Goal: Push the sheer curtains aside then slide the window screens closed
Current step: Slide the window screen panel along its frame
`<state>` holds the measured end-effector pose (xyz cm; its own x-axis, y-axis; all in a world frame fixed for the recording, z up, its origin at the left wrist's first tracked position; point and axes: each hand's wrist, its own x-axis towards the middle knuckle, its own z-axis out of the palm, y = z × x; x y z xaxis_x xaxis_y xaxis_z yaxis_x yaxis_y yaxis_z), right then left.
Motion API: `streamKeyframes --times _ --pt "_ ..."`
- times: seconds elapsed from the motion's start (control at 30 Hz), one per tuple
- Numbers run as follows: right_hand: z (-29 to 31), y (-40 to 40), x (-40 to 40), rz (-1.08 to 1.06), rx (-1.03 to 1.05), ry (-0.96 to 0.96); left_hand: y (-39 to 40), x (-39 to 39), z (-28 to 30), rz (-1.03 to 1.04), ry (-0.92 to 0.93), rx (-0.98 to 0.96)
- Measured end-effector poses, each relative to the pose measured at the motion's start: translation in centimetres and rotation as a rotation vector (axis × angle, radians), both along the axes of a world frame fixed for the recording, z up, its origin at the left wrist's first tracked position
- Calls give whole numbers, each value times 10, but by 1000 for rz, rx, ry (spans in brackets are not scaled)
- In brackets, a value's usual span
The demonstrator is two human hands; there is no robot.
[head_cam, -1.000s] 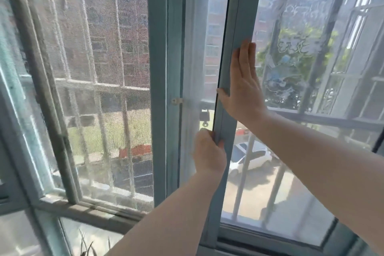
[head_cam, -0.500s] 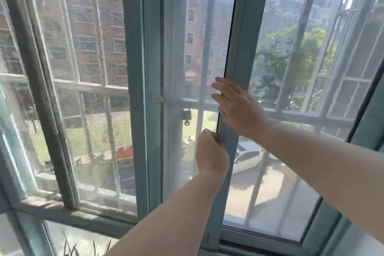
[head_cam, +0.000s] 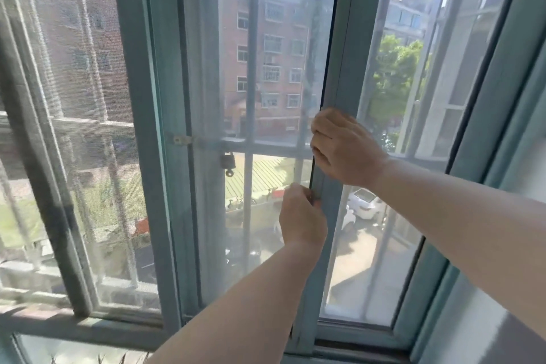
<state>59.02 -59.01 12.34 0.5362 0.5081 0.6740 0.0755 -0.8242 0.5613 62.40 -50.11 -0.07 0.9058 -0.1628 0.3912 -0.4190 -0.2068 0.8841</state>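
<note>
The upright screen frame [head_cam: 339, 68] has slid rightward, both hands [head_cam: 345, 148] clamped on its edge.

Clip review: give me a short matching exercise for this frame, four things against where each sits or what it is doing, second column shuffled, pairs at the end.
Things:
1. left hand
2. right hand
3. padlock
4. white car

Places or states:
A. hangs from the outside grille, left of both hands
B. grips the sliding frame, the upper of the two holds
C. parked down in the street, seen through the right pane
D. pinches the sliding frame's edge, the lower of the two holds

Pairs: 1-D, 2-B, 3-A, 4-C
</note>
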Motion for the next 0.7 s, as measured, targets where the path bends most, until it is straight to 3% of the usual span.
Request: streamKeyframes --times 0.7 --pt "21 -33 -49 -379 -49 200 -50 -52 6 -272 21 89"
